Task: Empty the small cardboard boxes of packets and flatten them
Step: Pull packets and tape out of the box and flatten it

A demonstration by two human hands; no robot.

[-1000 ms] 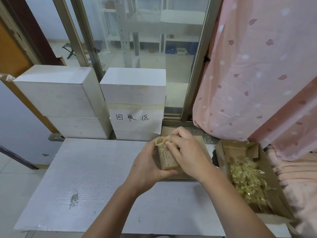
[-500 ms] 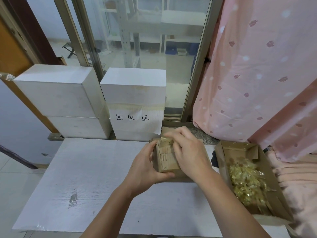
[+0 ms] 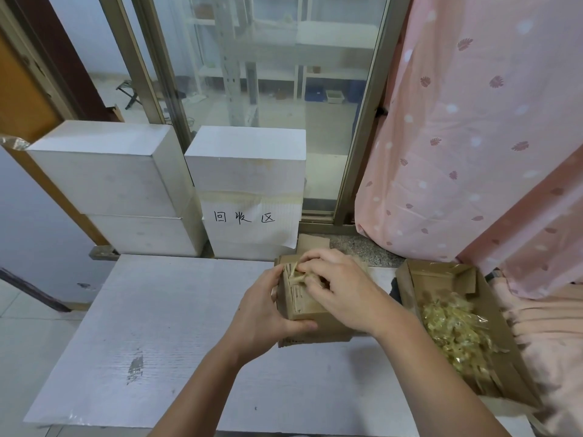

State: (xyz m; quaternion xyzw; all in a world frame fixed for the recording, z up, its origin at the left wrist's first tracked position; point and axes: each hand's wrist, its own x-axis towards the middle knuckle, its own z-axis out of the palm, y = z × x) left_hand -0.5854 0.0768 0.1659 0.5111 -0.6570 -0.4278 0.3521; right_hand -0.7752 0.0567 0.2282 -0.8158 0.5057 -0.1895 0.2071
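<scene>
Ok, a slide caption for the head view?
Left hand steadies a small cardboard box while right hand pinches packets at its top.

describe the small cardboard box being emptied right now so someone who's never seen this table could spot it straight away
Start at the grey table and go to its far right part, in front of the white block with a handwritten paper sign. The small cardboard box stands there, gripped by the left hand while the right hand pinches yellowish packets at its top. Unlike the big open carton of packets to its right, it is narrow and held.

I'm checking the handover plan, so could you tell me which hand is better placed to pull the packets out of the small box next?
Right. The right hand already pinches packets at the small box opening, while the left hand grips its side.
</scene>
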